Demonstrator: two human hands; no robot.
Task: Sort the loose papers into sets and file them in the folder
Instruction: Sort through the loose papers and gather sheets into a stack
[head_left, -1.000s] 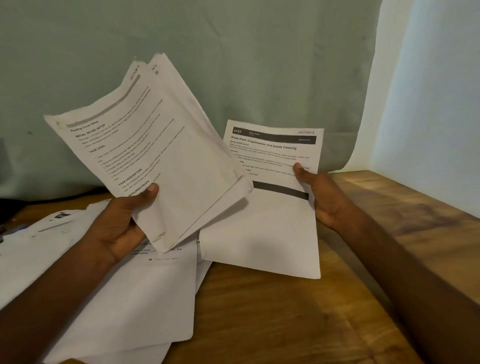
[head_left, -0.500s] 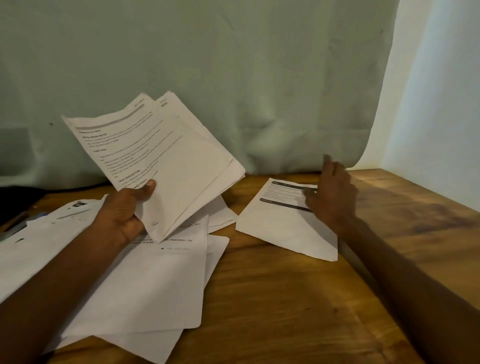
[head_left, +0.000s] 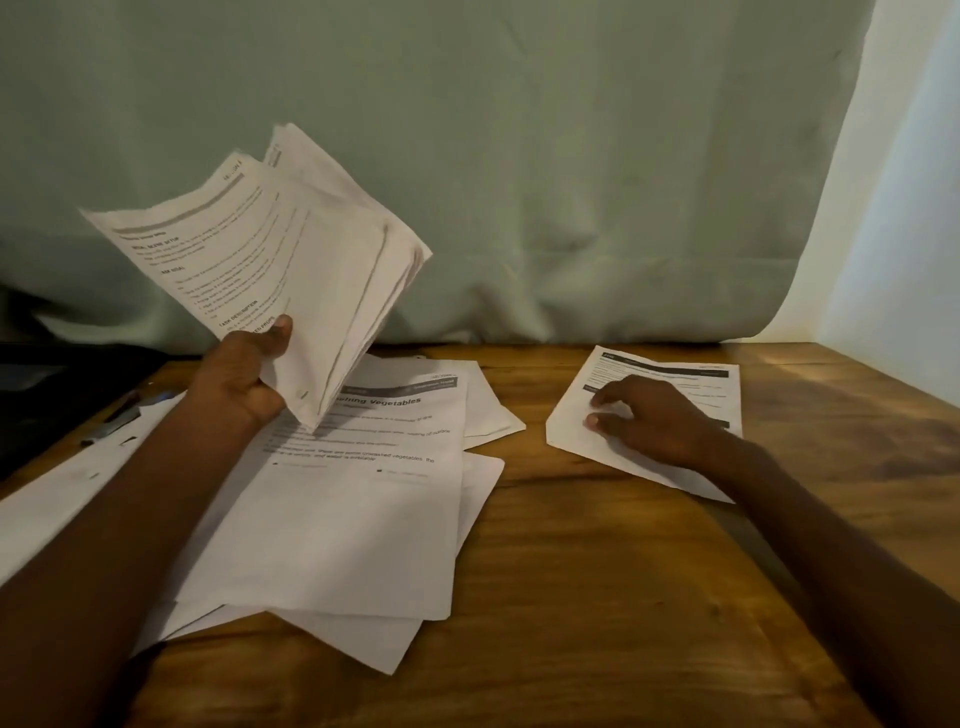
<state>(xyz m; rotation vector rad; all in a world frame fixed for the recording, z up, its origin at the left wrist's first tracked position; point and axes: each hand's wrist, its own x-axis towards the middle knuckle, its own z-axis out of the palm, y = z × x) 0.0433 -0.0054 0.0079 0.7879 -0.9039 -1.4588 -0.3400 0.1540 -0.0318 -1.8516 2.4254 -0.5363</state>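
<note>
Printed sheaf (head_left: 291, 260) fanned, pinched in left hand (head_left: 239, 379), right hand (head_left: 649, 418) spread flat on single sheet (head_left: 691, 384)

Wooden table (head_left: 597, 597), brown, grain plain to see, a lighter patch at the far right corner. Behind it a pale green cloth (head_left: 519, 156) hanging as a backdrop, creased, lower edge reaching the tabletop's back edge. To the right of the cloth a white wall (head_left: 909, 208), brightly lit. At the far left, on the table's edge, a dark thing (head_left: 119, 415) with a bluish tip, perhaps a pen, too blurred to tell. Beyond that a dark shape (head_left: 52, 374) in shadow beside the table.
</note>
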